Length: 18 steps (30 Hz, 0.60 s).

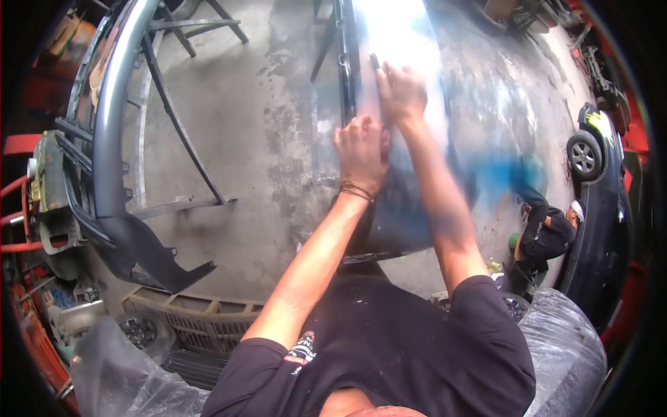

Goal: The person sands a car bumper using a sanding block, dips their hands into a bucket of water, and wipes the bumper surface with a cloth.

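Note:
A long, glossy car body panel [410, 201] stretches away in front of me, its far part washed out by glare. My left hand [361, 154], with thin dark bands at the wrist, rests near its left edge. Its fingers are curled, and a dark reddish patch shows by the thumb; what it grips is unclear. Farther along the panel, my right hand [403, 94] is bent over the surface. A small dark piece [375, 61] sticks out at its fingertips, mostly hidden by the hand.
On the left, a dark bumper [114, 174] hangs on a metal stand [177, 111]. To the right, a person [549, 229] crouches beside a dark car [601, 208]. A slatted frame [201, 320] and plastic-wrapped items [563, 340] lie near my body. The concrete floor [229, 83] is stained.

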Available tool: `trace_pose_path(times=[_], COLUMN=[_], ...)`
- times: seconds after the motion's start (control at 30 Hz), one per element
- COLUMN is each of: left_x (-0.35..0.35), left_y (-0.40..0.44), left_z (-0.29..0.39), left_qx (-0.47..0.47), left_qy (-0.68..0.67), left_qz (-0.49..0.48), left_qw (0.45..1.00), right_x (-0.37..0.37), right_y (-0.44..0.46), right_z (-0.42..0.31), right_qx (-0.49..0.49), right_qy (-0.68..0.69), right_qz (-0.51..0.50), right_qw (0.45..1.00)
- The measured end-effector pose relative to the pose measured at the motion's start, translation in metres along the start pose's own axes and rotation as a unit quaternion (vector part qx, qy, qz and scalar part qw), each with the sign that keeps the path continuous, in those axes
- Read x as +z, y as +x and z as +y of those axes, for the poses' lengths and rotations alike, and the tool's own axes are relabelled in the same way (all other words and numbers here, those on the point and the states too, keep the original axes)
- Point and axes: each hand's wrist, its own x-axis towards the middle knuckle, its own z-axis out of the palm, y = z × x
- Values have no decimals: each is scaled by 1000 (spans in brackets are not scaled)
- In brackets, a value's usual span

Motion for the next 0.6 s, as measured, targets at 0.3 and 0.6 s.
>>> trace_pose_path(times=[0.3,0.6], left_x=[-3,-7], left_y=[10,6], left_z=[3,0], left_qx=[21,-11], left_qy=[-1,-23], left_qz=[2,-59], left_qw=[1000,998], right_x=[26,23], right_y=[50,78], right_z=[-22,-6], right_qx=[24,84], right_qy=[1,-47], right_qz=[56,-60], right_qw=[998,994])
